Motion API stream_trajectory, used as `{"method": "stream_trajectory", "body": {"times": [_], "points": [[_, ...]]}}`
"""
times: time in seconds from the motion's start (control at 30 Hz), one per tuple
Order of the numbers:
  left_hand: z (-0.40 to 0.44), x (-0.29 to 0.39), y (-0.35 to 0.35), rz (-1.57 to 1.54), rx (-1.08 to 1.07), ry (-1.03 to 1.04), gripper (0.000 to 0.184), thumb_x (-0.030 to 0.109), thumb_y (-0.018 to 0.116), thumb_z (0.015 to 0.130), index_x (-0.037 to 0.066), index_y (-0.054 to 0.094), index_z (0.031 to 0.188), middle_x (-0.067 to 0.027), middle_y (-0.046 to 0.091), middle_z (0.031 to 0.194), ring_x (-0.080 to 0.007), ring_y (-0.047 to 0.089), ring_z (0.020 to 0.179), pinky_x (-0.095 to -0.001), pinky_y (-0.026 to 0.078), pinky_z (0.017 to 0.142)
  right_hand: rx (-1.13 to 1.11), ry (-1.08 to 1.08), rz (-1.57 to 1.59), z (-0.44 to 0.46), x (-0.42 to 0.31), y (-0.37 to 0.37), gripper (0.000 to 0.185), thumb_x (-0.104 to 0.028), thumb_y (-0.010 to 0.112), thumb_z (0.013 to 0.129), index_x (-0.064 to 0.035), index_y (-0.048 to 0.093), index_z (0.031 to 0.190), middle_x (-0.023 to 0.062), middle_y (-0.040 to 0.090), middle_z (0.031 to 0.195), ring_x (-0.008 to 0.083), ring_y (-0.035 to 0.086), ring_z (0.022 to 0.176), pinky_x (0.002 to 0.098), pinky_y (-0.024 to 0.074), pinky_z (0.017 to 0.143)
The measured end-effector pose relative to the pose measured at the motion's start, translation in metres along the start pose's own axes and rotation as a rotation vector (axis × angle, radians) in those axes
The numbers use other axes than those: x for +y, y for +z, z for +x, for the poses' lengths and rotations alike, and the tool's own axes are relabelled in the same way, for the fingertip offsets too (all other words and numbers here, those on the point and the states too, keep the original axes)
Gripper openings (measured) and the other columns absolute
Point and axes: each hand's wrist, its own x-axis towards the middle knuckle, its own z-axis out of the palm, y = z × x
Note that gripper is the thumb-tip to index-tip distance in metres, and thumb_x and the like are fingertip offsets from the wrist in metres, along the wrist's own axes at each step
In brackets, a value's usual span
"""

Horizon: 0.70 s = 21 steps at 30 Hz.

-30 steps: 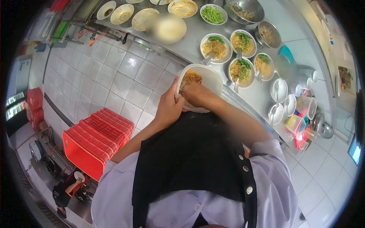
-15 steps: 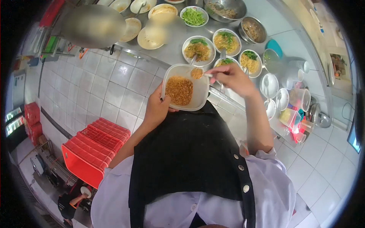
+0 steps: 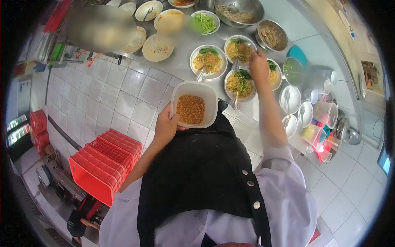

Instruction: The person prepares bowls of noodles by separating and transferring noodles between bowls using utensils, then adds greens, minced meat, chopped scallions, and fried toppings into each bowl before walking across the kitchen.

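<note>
My left hand [image 3: 166, 125] grips a white plastic container [image 3: 212, 111] at its left side, in front of the black apron. Reddish-brown crumbs [image 3: 191, 109] lie inside it. My right hand [image 3: 259, 68] reaches out over the counter, fingers pinched around a small spoon, mostly hidden, above the upper bowl of noodles [image 3: 238, 50]. Another noodle bowl [image 3: 208, 62] with greens and a spoon stands to its left. Below it is a third bowl [image 3: 239, 85], and a fourth [image 3: 273, 75] is partly hidden by my right hand.
Used bowls [image 3: 158, 47] stand at the counter's left part. A bowl of cut greens [image 3: 204, 22] and two metal bowls [image 3: 272, 36] [image 3: 240, 12] are at the back. White bowls with spoons [image 3: 290, 99] sit at right. Red crates [image 3: 105, 160] stand on the floor; a person [image 3: 76, 222] is at lower left.
My right hand has moved from the container, where it scooped crumbs with the spoon, out to the upper noodle bowl. My left hand still holds the container, now slightly lower.
</note>
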Motion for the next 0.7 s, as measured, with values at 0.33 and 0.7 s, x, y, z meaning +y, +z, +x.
{"method": "stream_trajectory", "body": {"times": [0.33, 0.7], "points": [[-0.007, 0.025, 0.012, 0.09, -0.046, 0.009, 0.05, 0.004, 0.049, 0.104, -0.001, 0.047, 0.153, -0.0167, 0.07, 0.126, -0.0245, 0.077, 0.09, -0.0316, 0.065, 0.074, -0.547, -0.26, 0.728, -0.09, -0.157, -0.112, 0.024, -0.008, 0.067, 0.089, -0.0006, 0.078, 0.109, 0.0215, 0.075, 0.099, 0.0343, 0.073, 0.09, 0.0417, 0.058, 0.081], [-0.001, -0.002, -0.013, 0.316, -0.259, 0.229, 0.054, -0.003, 0.046, 0.091, -0.001, 0.055, 0.144, -0.0148, 0.068, 0.119, -0.0233, 0.073, 0.094, -0.0317, 0.064, 0.067, -1.003, -0.333, 0.304, -0.174, -0.244, 0.007, 0.031, -0.031, 0.066, 0.088, -0.0059, 0.079, 0.101, 0.0192, 0.078, 0.095, 0.0377, 0.074, 0.088, 0.0483, 0.0572, 0.082]]}}
